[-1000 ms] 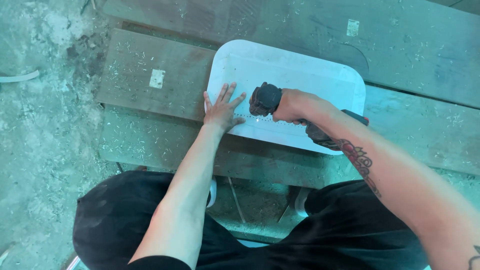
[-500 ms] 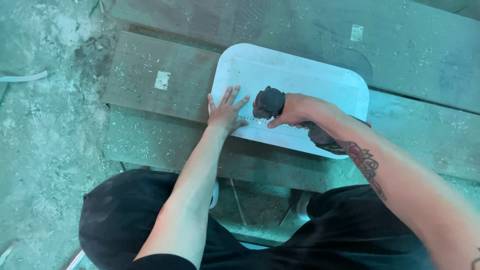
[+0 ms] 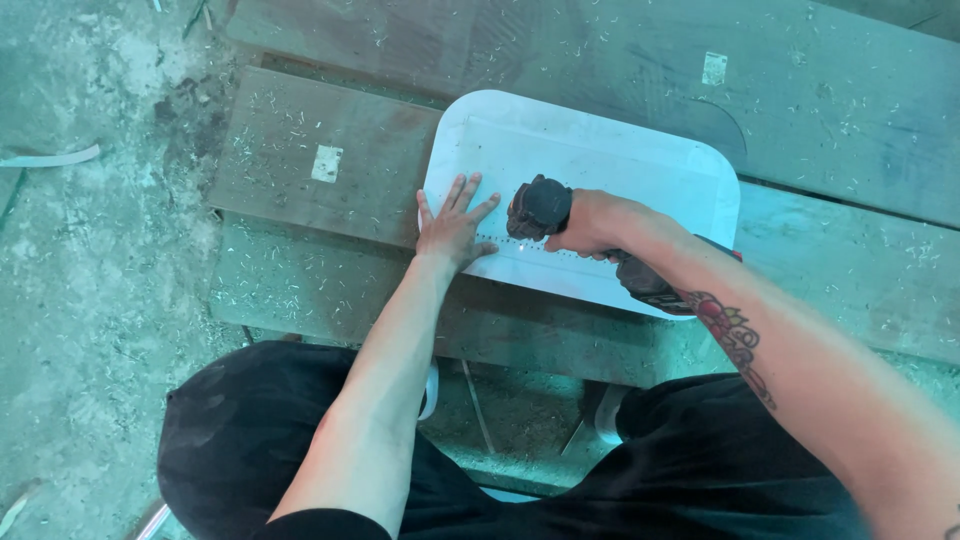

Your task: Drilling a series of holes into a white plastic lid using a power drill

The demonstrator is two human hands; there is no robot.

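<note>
White panel: a flat sheet with rounded corners lies across the wooden planks in front of me; I cannot tell whether it is a lid or a tray, and nothing sits in it.
Panel surface: a line of small holes runs along its near edge, with pale chips around my tool.
My left hand: my left hand lies flat on the panel's left near corner, fingers spread apart, pressing down and clamped on nothing.
My right hand: my right hand is wrapped tight around the dark power tool, fingers closed on its body.
Tool: its round dark head stands on the panel just beside my left fingertips, near the row of holes; the tip is hidden under the head.
Planks: grey-brown boards, strewn with shavings, each with a small pale tag.
Floor: dusty concrete on my left, with a pale curved strip lying well apart from the planks.
In the way: my own forearms cross the panel's near edge; my black trousers fill the foreground.
</note>
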